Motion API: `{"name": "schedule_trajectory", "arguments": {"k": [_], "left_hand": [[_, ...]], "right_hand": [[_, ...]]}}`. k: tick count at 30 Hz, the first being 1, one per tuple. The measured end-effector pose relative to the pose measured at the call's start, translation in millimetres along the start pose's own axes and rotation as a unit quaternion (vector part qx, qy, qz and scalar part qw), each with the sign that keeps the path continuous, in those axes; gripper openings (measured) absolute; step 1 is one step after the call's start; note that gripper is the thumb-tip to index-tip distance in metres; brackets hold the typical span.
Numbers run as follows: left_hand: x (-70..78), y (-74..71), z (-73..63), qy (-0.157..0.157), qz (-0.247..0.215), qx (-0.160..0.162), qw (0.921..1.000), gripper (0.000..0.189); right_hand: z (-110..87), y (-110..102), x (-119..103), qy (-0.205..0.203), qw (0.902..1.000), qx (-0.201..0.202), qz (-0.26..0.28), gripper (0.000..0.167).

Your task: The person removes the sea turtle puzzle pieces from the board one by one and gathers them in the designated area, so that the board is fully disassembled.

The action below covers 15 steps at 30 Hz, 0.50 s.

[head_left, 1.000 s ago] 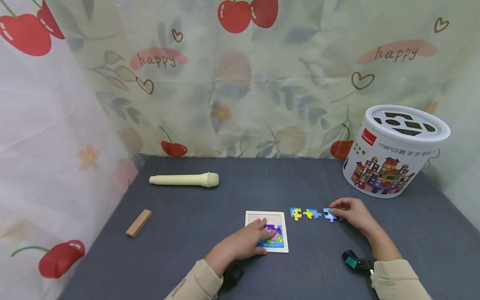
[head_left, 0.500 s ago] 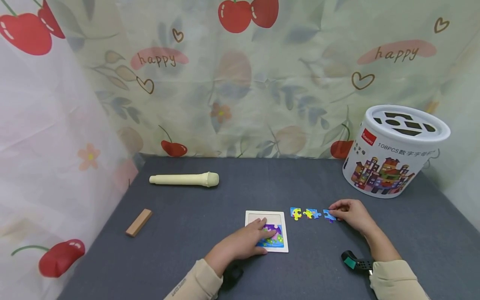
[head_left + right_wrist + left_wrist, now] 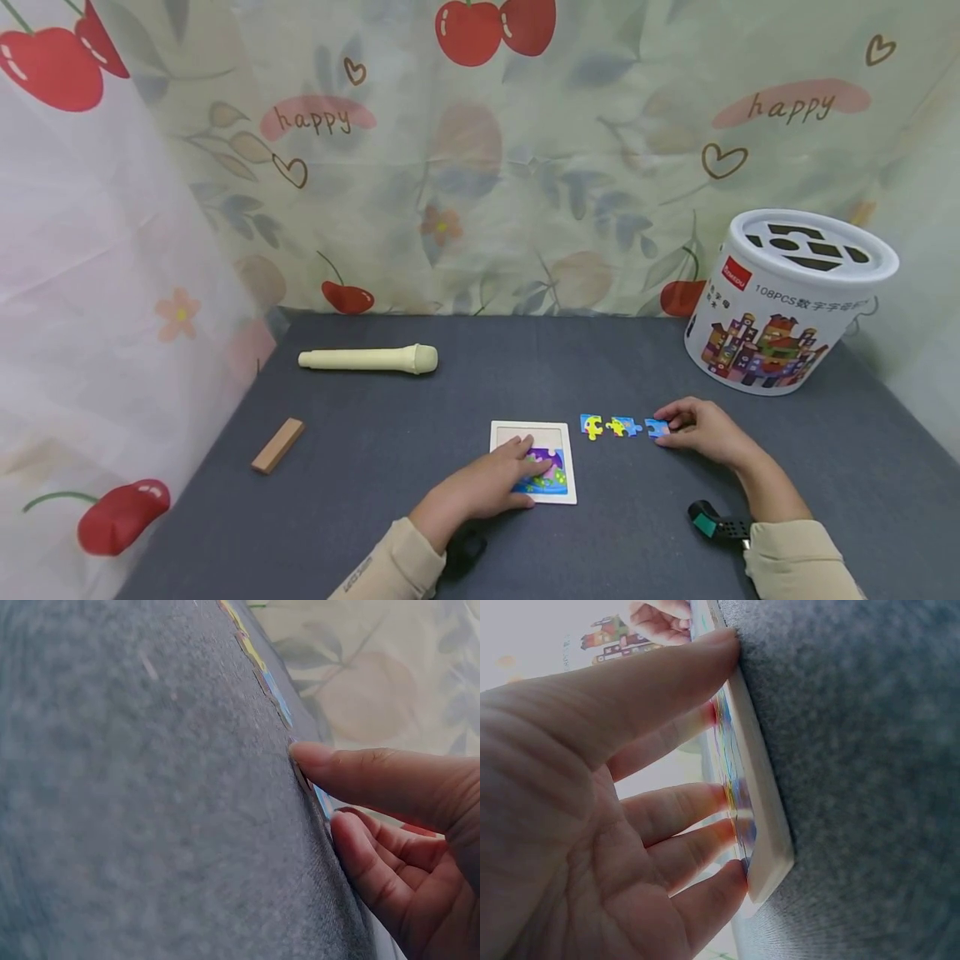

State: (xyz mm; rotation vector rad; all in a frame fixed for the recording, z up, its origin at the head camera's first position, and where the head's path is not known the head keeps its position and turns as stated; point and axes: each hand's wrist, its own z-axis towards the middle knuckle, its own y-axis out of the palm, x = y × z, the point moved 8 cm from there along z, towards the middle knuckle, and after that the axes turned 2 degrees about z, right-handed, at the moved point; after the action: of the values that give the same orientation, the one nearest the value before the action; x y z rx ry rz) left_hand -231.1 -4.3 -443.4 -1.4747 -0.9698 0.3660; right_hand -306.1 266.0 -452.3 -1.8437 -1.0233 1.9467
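Note:
My left hand [image 3: 491, 486] rests on a jigsaw puzzle [image 3: 557, 479] in a pale wooden tray [image 3: 572, 492], its lower part filled with purple, blue and green pieces. In the left wrist view the fingertips [image 3: 718, 796] press on the pieces while the thumb lies across the tray's edge [image 3: 757, 772]. To the right, my right hand [image 3: 708, 432] pinches a blue puzzle piece [image 3: 656, 427] between thumb and fingers, low at the table surface. Two more loose pieces lie left of it in a row: a yellow-and-blue piece [image 3: 623, 427] and another yellow-and-blue piece [image 3: 591, 426].
A white bucket [image 3: 780, 325] with a holed lid stands at the back right. A cream toy microphone [image 3: 367, 359] lies at the back left, and a wooden block [image 3: 278, 446] nearer the left edge. Patterned cloth [image 3: 525, 167] hangs behind the dark table [image 3: 360, 467].
The right thumb has shifted to the near side of the blue piece, which sits turned slightly, its lower tab out of sight. The left hand and the tray have stayed put.

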Motion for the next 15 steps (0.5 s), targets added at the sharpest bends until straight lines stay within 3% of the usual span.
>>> {"name": "schedule_trajectory", "arguments": {"k": [15], "left_hand": [[-0.3, 0.7, 1.3, 0.007, 0.004, 0.006, 0.9999, 0.053]], "right_hand": [[0.7, 0.7, -4.6, 0.000, 0.9992, 0.024, -0.030, 0.032]]}}
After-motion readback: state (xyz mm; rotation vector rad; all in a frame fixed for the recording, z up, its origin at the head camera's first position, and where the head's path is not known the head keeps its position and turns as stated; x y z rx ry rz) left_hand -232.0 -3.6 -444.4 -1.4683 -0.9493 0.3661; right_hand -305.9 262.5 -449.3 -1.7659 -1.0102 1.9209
